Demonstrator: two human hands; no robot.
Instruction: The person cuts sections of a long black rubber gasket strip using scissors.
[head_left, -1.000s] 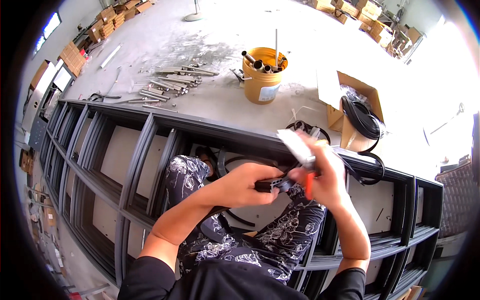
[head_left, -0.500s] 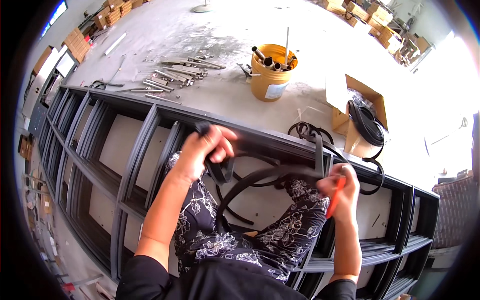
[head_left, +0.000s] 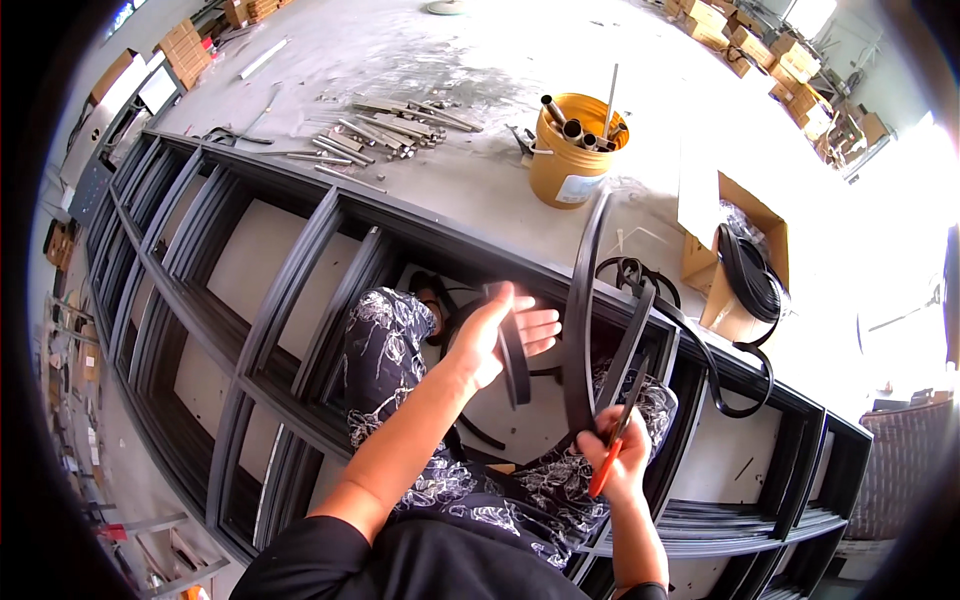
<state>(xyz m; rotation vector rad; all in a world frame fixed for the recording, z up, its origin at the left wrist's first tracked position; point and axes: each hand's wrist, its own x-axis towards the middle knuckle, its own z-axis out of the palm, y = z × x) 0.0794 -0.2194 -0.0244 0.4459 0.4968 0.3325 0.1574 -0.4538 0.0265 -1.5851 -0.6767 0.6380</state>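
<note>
Left hand [head_left: 488, 343] now uncurled, nearer the right hand [head_left: 626, 456]

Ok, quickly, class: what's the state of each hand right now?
Left hand: open; whether it grips the short black strip cannot be told.
Right hand: closed, holding the orange-handled tool and a long black strip.

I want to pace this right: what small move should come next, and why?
Probably let the short black strip drop clear of the left hand: that hand is spread open with the strip hanging down at it, while the right hand is occupied with the orange-handled tool and the long black strip.
</note>
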